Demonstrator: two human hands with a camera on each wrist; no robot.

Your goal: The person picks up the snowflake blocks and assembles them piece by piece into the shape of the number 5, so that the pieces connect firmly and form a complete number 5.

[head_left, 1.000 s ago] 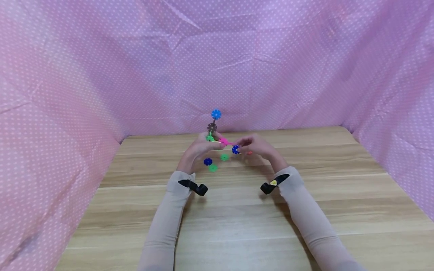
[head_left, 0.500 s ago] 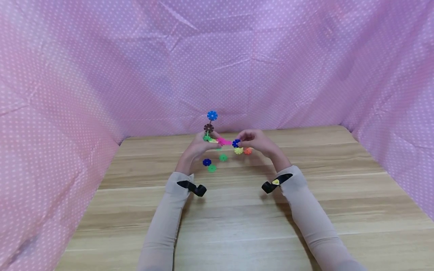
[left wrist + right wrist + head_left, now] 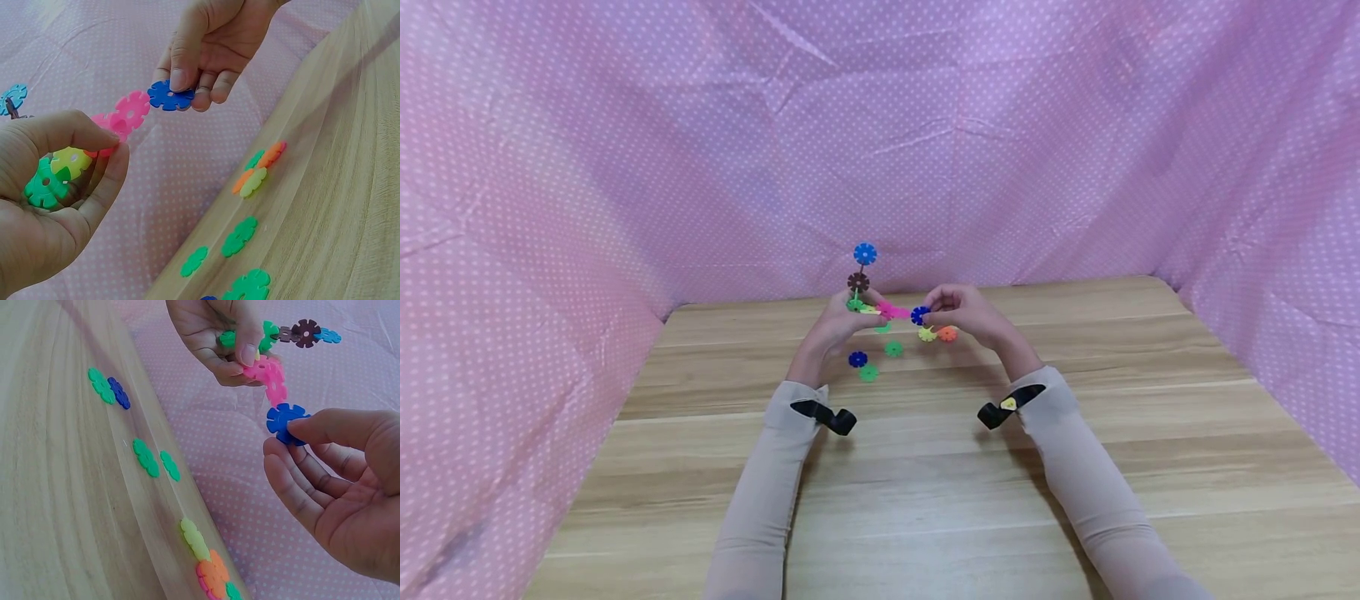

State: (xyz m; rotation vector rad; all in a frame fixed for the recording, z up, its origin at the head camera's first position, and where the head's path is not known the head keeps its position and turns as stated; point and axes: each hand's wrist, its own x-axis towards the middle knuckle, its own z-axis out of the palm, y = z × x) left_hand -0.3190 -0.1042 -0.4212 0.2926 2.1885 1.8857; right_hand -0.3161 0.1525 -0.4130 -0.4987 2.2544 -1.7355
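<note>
My left hand (image 3: 835, 325) pinches a chain of interlocking plastic snowflake discs between thumb and fingers, above the table. From it a brown disc (image 3: 304, 326) and a light blue disc (image 3: 860, 249) stick up. Green (image 3: 39, 189) and yellow (image 3: 67, 164) discs show inside the left hand, and pink discs (image 3: 138, 103) extend toward the right hand. My right hand (image 3: 970, 318) pinches a dark blue disc (image 3: 161, 99) by its edge, with the thumb over it. That disc meets the outer pink disc edge to edge; whether their slots are engaged I cannot tell.
Loose discs lie on the wooden table (image 3: 910, 500): a dark blue one (image 3: 857, 359), several green ones (image 3: 868, 373), a yellow one (image 3: 927, 334) and orange ones (image 3: 947, 333). A pink dotted cloth (image 3: 880, 150) hangs behind and at both sides.
The dark blue disc has risen slightly with my right hand and now lines up with the pink end. The chain has shifted a little left, and the yellow disc below shows more fully.
</note>
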